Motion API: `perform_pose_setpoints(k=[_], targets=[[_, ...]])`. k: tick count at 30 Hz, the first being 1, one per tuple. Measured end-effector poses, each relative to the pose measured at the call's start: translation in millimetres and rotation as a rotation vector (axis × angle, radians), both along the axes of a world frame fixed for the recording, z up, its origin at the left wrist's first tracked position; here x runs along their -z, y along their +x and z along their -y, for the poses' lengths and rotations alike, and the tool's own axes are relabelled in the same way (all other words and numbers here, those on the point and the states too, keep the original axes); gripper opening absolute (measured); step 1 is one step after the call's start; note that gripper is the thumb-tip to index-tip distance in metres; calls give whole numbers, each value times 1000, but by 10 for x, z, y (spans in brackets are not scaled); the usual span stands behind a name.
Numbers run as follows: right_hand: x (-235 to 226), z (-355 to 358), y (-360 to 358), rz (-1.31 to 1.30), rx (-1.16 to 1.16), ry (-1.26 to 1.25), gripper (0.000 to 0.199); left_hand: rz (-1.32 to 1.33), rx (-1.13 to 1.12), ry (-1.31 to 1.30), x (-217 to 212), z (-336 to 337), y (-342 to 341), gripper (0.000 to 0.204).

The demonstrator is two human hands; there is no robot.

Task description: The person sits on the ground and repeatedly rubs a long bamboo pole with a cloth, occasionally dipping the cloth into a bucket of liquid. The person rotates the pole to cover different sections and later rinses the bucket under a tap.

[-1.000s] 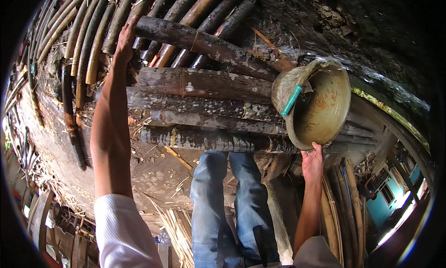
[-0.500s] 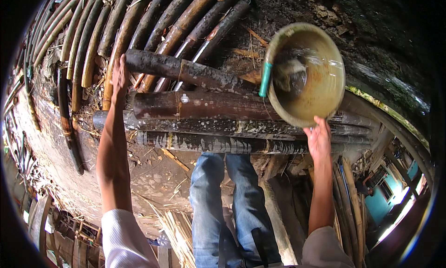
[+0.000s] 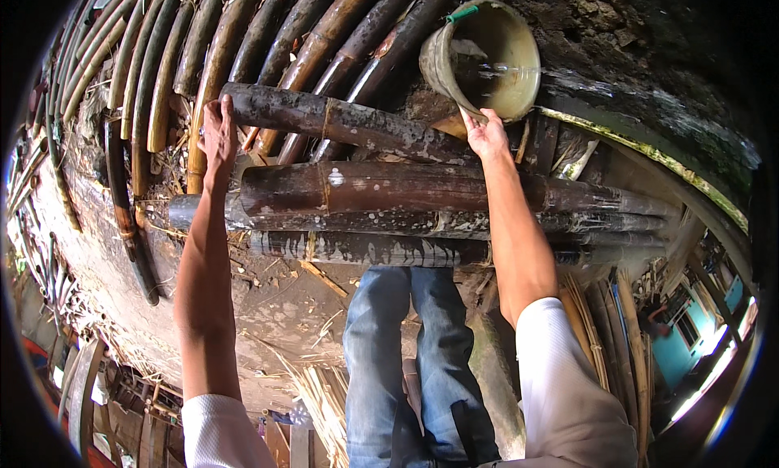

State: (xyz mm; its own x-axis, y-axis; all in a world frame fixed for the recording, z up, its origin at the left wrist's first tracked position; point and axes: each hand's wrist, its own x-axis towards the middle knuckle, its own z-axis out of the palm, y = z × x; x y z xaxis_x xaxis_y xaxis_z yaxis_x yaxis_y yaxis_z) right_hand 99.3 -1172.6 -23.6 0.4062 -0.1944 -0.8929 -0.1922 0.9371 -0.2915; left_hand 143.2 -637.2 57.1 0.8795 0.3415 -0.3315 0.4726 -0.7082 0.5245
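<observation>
My right hand (image 3: 485, 135) grips the near lower rim of a dull yellowish bucket (image 3: 519, 58), tilted with its mouth facing me and to the right. Some liquid and a pale lump show inside; a green tube grip (image 3: 462, 14) sits on its handle at the far rim. At the left, my left hand (image 3: 217, 139) is closed against the cut end of a thick dark bamboo pole (image 3: 357, 125), thumb on top; its fingers are partly hidden. That pole slants toward the bucket. Just nearer lies a thick reddish-brown bamboo pole (image 3: 389, 186), passing under my right forearm.
More dark bamboo poles (image 3: 365, 247) lie crosswise before my legs. Many curved bamboo lengths (image 3: 219, 54) lie side by side at the far left. A wet, dark earth bank (image 3: 617, 78) rises at the far right. Split bamboo strips (image 3: 324, 403) lie beside my legs.
My right hand has carried the bucket away from me and leftward, its handle grip now at the far rim. My left hand's fingers have bent in at the pole's end.
</observation>
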Motion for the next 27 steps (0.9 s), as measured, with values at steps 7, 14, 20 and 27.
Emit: perform_pose_setpoints(k=[7,14,20,27], targets=[[-342,-67,-43,-333,-568,-144,35,-26,-15,-203,-222,18,17,73],[-1569,-373,-700,404,-1468,-1317,75,109,-31,-156,-364,150,-253,67],[-1681,-477,-906,451,-2199,-1667,113,162,-403,-317,-683,434,-1185,67],[-1437,-526,-733,289,-2443,-1399,112,-31,-687,-585,-1044,460,-1607,68]])
